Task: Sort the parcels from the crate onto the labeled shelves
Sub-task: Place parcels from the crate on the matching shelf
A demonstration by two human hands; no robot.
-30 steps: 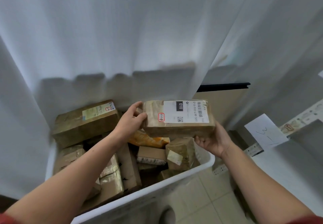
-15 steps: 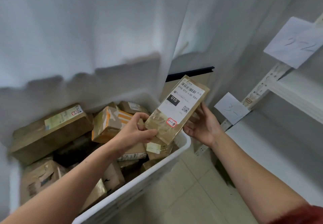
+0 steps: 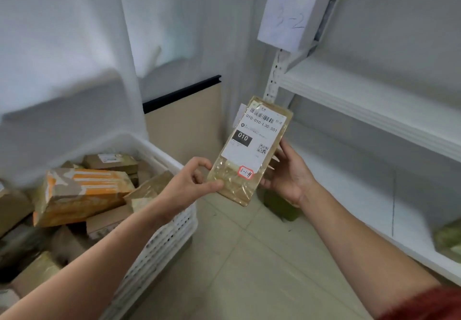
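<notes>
Your left hand [image 3: 192,182] pinches the taped parcel [image 3: 252,150] at its lower corner; your right hand [image 3: 287,175] clasps its opposite edge. Parcel: held above the floor, label facing you, between white crate [image 3: 164,242] and shelves [image 3: 361,100]. Shelf tag [image 3: 287,19]: "3-2".

Curtain [image 3: 74,32]: white cloth hanging in soft vertical folds across the left and back of the room, down to the floor's far left edge.
Wall panel [image 3: 184,125]: flat beige board standing at the floor's back edge, just right of the curtain.
Black strip [image 3: 182,92]: dark rail capping the panel's top edge, slanting up to the right.
Floor [image 3: 244,257]: pale square tiles with thin joints.
Green object [image 3: 282,207]: low, dull green, on the tiles near the floor's right edge; too blurred to identify.
</notes>
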